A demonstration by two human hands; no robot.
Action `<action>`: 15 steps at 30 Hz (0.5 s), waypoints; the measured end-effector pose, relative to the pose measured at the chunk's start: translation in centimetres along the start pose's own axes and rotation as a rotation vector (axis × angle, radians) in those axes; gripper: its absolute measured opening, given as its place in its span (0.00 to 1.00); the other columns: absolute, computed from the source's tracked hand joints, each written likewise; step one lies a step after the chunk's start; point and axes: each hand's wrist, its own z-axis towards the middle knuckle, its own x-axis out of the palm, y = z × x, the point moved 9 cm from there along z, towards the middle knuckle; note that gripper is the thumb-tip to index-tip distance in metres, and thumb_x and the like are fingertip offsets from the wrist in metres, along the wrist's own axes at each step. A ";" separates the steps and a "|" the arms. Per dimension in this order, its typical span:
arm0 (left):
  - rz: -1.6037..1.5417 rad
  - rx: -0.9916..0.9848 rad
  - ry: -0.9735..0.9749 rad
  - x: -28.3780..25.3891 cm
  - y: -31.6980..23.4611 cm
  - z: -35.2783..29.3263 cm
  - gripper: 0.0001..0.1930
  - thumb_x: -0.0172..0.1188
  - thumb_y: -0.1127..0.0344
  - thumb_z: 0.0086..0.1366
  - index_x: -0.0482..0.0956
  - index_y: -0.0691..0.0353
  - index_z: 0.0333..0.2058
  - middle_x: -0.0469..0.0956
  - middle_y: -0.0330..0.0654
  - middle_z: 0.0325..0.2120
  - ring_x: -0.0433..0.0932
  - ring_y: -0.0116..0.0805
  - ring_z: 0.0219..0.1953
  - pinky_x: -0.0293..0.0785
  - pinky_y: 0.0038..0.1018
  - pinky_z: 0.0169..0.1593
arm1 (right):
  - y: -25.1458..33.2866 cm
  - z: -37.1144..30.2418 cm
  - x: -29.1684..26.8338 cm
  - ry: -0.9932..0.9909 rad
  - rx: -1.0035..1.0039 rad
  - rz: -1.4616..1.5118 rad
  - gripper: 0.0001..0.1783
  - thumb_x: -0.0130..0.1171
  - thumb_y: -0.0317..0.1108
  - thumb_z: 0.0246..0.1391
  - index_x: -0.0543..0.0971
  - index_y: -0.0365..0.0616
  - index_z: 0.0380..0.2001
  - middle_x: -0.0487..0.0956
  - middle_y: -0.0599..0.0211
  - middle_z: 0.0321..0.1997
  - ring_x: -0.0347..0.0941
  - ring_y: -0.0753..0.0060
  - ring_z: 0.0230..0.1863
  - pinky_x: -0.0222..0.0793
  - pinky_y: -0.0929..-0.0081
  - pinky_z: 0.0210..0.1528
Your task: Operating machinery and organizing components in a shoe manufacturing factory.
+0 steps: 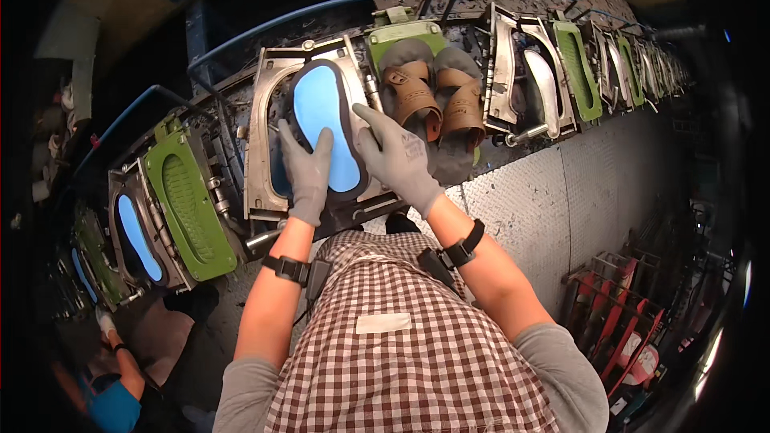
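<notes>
In front of me a blue-topped shoe sole (318, 104) with a dark rim lies on a metal shoe mould (262, 144). My left hand (306, 170), in a grey glove, is at the sole's lower left side with thumb and fingers apart; the thumb lies over its blue face. My right hand (399, 154), gloved too, is at the right edge, fingers stretched out and thumb apart. Whether its fingertips press on the rim or the mould, I cannot tell. Just right of it, a pair of brown-strapped sandals (437, 100) with grey soles rests on a green mould plate (381, 35).
More moulds curve away both ways, including a green plate (188, 200) and another blue sole (138, 236) at left. A blue rail (313, 10) runs behind. A co-worker (116, 401) is at lower left. Red-framed racks (626, 329) stand right of the metal floor (553, 192).
</notes>
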 end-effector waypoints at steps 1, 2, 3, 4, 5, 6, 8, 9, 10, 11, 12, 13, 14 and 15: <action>0.197 0.186 -0.031 -0.8 -3.8 -1.7 0.46 0.65 0.53 0.61 0.52 0.69 0.69 0.59 0.60 0.66 0.57 0.56 0.69 0.50 0.43 0.71 | 0.1 -0.9 -3.9 -0.129 -0.063 0.001 0.25 0.58 0.30 0.55 0.74 0.51 0.57 0.80 0.58 0.36 0.78 0.50 0.39 0.72 0.53 0.43; 0.274 0.331 -0.016 -0.4 -6.1 -3.2 0.46 0.65 0.52 0.60 0.52 0.67 0.70 0.59 0.59 0.67 0.55 0.57 0.70 0.47 0.45 0.72 | -1.0 -2.1 -7.2 -0.281 -0.128 -0.095 0.26 0.60 0.29 0.53 0.74 0.45 0.57 0.78 0.63 0.33 0.77 0.52 0.37 0.70 0.54 0.44; 0.339 0.443 0.049 1.0 -8.0 -4.4 0.46 0.65 0.52 0.60 0.52 0.65 0.70 0.59 0.56 0.67 0.55 0.55 0.70 0.49 0.43 0.72 | -2.5 -3.4 -10.2 -0.380 -0.155 -0.271 0.33 0.61 0.32 0.52 0.69 0.39 0.62 0.78 0.58 0.41 0.75 0.52 0.42 0.69 0.56 0.47; 0.283 0.482 0.148 2.5 -9.4 -5.0 0.46 0.65 0.52 0.59 0.54 0.64 0.70 0.60 0.55 0.67 0.55 0.54 0.70 0.51 0.44 0.71 | -4.6 -4.2 -11.7 -0.417 -0.064 -0.349 0.37 0.63 0.33 0.51 0.65 0.39 0.65 0.76 0.55 0.47 0.74 0.51 0.46 0.68 0.56 0.50; 0.228 0.525 0.248 4.2 -11.0 -5.4 0.45 0.65 0.52 0.58 0.55 0.63 0.69 0.61 0.55 0.67 0.55 0.54 0.70 0.53 0.45 0.71 | -6.7 -4.9 -13.1 -0.459 0.029 -0.423 0.42 0.64 0.35 0.50 0.61 0.39 0.68 0.75 0.51 0.52 0.73 0.50 0.50 0.68 0.55 0.53; 0.235 0.482 0.321 6.6 -11.4 -5.1 0.46 0.66 0.53 0.58 0.54 0.62 0.70 0.62 0.55 0.66 0.61 0.53 0.68 0.59 0.42 0.68 | -10.8 -5.4 -12.2 -0.330 0.241 -0.432 0.49 0.65 0.40 0.50 0.55 0.37 0.70 0.70 0.44 0.58 0.70 0.45 0.55 0.68 0.55 0.56; 0.261 0.344 0.409 9.9 -12.8 -4.4 0.40 0.63 0.57 0.59 0.59 0.64 0.67 0.69 0.56 0.60 0.70 0.51 0.61 0.66 0.39 0.64 | -16.1 -6.0 -10.7 -0.245 0.536 -0.016 0.37 0.63 0.38 0.52 0.66 0.39 0.65 0.77 0.49 0.52 0.74 0.51 0.54 0.68 0.62 0.57; 0.334 0.376 0.351 10.9 -11.9 -2.9 0.36 0.62 0.60 0.61 0.62 0.66 0.65 0.73 0.55 0.57 0.73 0.49 0.59 0.68 0.37 0.62 | -18.6 -6.2 -10.2 -0.231 0.640 0.203 0.31 0.62 0.34 0.52 0.71 0.37 0.60 0.80 0.50 0.47 0.77 0.55 0.52 0.69 0.66 0.56; 0.083 0.193 0.496 12.0 -9.8 -1.0 0.31 0.60 0.63 0.62 0.66 0.68 0.62 0.75 0.52 0.52 0.75 0.44 0.53 0.70 0.34 0.58 | -19.4 -5.8 -11.9 -0.252 0.640 0.202 0.31 0.62 0.34 0.52 0.71 0.37 0.60 0.80 0.50 0.47 0.77 0.55 0.52 0.69 0.66 0.56; -0.167 0.006 0.629 13.0 -8.5 -0.4 0.26 0.57 0.67 0.63 0.70 0.69 0.59 0.78 0.49 0.47 0.78 0.40 0.48 0.72 0.31 0.54 | -19.0 -4.7 -14.5 -0.303 0.577 0.172 0.26 0.61 0.33 0.54 0.74 0.38 0.56 0.81 0.52 0.47 0.79 0.59 0.50 0.70 0.68 0.55; -0.274 -0.073 0.647 13.6 -9.5 -1.0 0.23 0.56 0.68 0.63 0.73 0.70 0.56 0.78 0.46 0.43 0.77 0.35 0.43 0.72 0.29 0.49 | -19.5 -4.3 -17.1 -0.364 0.532 0.137 0.20 0.59 0.33 0.56 0.78 0.38 0.52 0.83 0.55 0.46 0.80 0.63 0.48 0.71 0.70 0.54; -0.376 -0.156 0.655 13.3 -11.0 -1.6 0.20 0.55 0.70 0.63 0.75 0.70 0.53 0.78 0.43 0.40 0.76 0.30 0.39 0.72 0.26 0.45 | -20.1 -3.7 -20.6 -0.440 0.432 0.053 0.17 0.59 0.33 0.57 0.79 0.36 0.48 0.82 0.52 0.47 0.80 0.59 0.49 0.72 0.68 0.54; -0.408 -0.095 0.632 13.8 -13.1 -2.2 0.17 0.55 0.70 0.64 0.76 0.69 0.50 0.77 0.41 0.38 0.73 0.28 0.36 0.70 0.25 0.43 | -22.5 -3.4 -23.6 -0.504 0.392 0.172 0.18 0.60 0.33 0.57 0.79 0.35 0.49 0.82 0.52 0.46 0.80 0.59 0.49 0.71 0.67 0.55; -0.404 -0.080 0.656 15.4 -15.7 -3.5 0.17 0.55 0.70 0.64 0.76 0.69 0.50 0.77 0.41 0.38 0.73 0.28 0.36 0.70 0.25 0.43 | -25.4 -3.0 -27.2 -0.573 0.351 0.284 0.20 0.61 0.34 0.57 0.78 0.34 0.50 0.82 0.51 0.46 0.80 0.59 0.48 0.71 0.67 0.55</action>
